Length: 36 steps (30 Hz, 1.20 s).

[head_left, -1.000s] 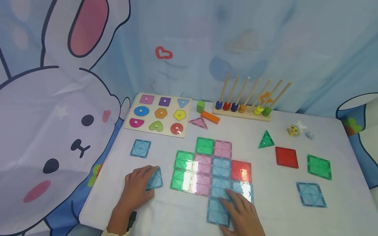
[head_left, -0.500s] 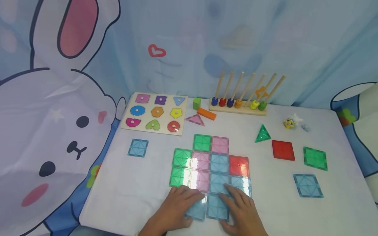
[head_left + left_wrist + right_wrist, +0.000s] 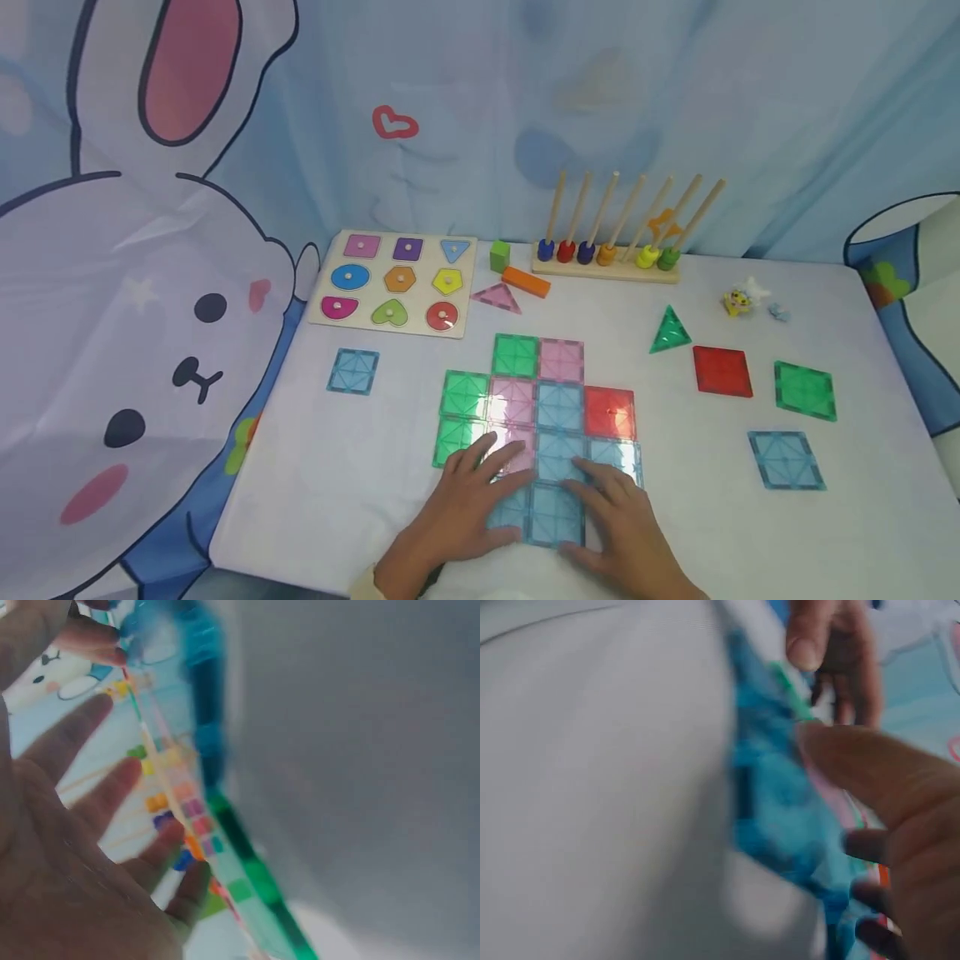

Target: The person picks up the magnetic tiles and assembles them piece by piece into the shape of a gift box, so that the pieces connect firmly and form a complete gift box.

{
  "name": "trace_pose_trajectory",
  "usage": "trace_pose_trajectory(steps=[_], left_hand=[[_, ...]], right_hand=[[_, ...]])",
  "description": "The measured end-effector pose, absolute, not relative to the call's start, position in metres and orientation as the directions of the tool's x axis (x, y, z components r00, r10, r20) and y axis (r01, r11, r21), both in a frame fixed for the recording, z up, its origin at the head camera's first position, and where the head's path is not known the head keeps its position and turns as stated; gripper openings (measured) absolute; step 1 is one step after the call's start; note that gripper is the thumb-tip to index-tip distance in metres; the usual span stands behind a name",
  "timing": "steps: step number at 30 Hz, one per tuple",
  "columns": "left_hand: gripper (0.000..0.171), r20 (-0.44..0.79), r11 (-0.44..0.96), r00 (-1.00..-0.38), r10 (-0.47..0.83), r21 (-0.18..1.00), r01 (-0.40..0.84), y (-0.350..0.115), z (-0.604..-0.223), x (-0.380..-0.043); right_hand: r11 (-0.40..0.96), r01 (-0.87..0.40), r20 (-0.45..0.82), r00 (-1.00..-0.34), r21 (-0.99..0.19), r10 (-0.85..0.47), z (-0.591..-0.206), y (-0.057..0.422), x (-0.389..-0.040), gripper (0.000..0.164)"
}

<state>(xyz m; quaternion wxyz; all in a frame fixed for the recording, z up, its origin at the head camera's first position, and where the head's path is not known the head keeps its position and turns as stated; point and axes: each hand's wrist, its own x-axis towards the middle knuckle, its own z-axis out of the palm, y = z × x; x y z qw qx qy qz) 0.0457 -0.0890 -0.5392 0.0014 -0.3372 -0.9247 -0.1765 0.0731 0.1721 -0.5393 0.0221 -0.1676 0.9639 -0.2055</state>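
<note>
Flat translucent magnetic tiles form a joined patch on the white table, with green tiles (image 3: pixel 465 393), pink tiles (image 3: pixel 561 360), blue tiles (image 3: pixel 559 407) and a red tile (image 3: pixel 609 413). My left hand (image 3: pixel 463 508) lies spread over the lower left, its fingers over a pink tile and its thumb by a blue tile (image 3: pixel 513 508). My right hand (image 3: pixel 626 529) touches the right side of the neighbouring bottom blue tile (image 3: pixel 556 515). The left wrist view shows straight, parted left fingers (image 3: pixel 112 795); tile edges blur in the right wrist view, beside the right thumb (image 3: pixel 855 765).
A shape puzzle board (image 3: pixel 390 325) and a peg stand with coloured beads (image 3: pixel 606 268) stand at the back. Loose tiles lie around: blue (image 3: pixel 353 372) at left; red (image 3: pixel 722 372), green (image 3: pixel 806 390) and blue (image 3: pixel 787 460) at right. A small toy figure (image 3: pixel 741 298) sits behind them.
My left hand has brought a blue tile rightward from the left, against the bottom blue tile of the patch. Its fingers now spread upward over the pink tile. The right hand has stayed nearly in place.
</note>
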Motion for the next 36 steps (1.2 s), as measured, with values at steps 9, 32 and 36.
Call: trace_pose_trajectory(steps=[9, 32, 36], left_hand=[[0.084, 0.0, 0.792, -0.815, 0.579, 0.237, 0.563, -0.061, -0.546, 0.024], [0.081, -0.017, 0.808, -0.826, 0.564, 0.218, 0.547, -0.063, -0.537, 0.022], [0.077, -0.013, 0.791, -0.812, 0.584, 0.233, 0.566, -0.066, -0.538, 0.017]], right_hand=[[0.876, 0.251, 0.013, -0.96, -0.413, 0.281, -0.549, 0.186, 0.034, 0.07], [0.497, 0.241, -0.089, -0.947, -0.834, 0.308, -0.515, 0.152, 0.012, 0.03], [0.498, 0.212, -0.064, -0.953, -0.841, 0.297, -0.535, 0.157, 0.011, 0.035]])
